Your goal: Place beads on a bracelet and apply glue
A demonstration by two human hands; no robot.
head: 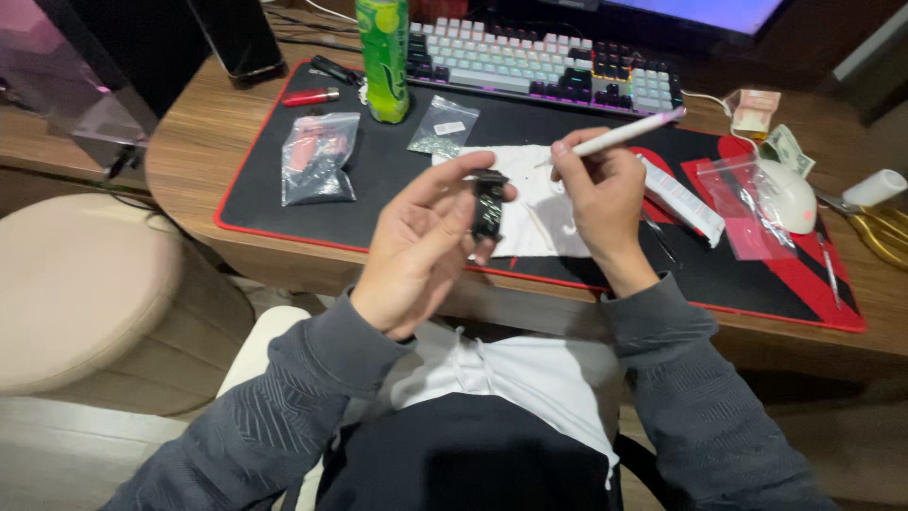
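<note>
Left hand [416, 251] pinching a small black device [489, 205] upright between thumb and fingers, above the worktop's [189, 161] near edge, right hand [601, 194] closed around a white pen-like tool [629, 132], white cloth [530, 203] beneath on black-and-red mat [378, 180], keyboard [539, 61], green bottle [384, 57], white mouse [785, 194] beyond.

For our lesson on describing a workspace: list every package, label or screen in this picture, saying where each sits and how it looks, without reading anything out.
Green plastic bottle with a yellow-green label: upright, left of the keyboard.
Clear zip bag with red and dark contents: mat's left part.
Small clear zip bag with a white label: right of the bottle.
Clear pink-tinted bag: beside the white mouse.
Long white box: right of the right hand.
Monitor screen: top edge, glowing pale purple.
</note>
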